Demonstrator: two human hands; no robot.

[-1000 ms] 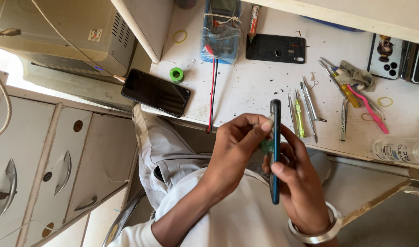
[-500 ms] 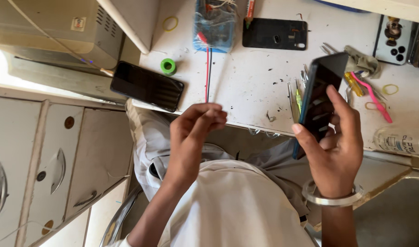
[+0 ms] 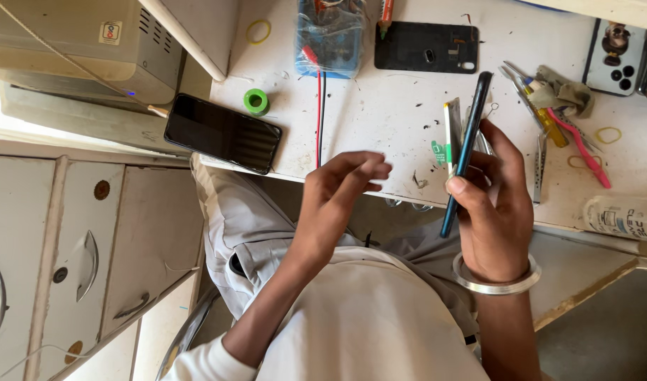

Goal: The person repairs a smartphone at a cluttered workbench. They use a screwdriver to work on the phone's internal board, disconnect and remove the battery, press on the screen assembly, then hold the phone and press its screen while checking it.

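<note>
Head view: my right hand (image 3: 496,204) grips a slim phone (image 3: 466,152) edge-on, its long axis running away from me over the white surface (image 3: 380,106). My left hand (image 3: 341,194) hovers just beside it, fingers loosely curled, holding nothing.

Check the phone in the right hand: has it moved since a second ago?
Yes. The phone swung right, away from the left hand, now edge-on over the tools.
</note>
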